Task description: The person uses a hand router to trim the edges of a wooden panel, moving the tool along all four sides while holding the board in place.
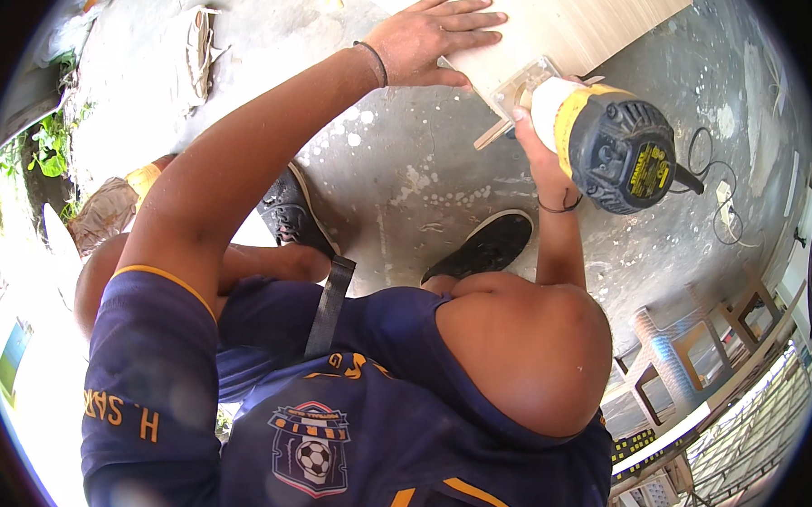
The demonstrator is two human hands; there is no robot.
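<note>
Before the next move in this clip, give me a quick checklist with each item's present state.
1. Left hand on the board: ok, fingers spread over it.
2. Right hand gripping the power tool: ok.
3. Left hand well away from the tool: looks not ok, the thumb is close to the clear base.
4. Cord away from the shoes: ok, its visible loops lie off to the right.
5. Tool switched off: cannot tell.
</note>
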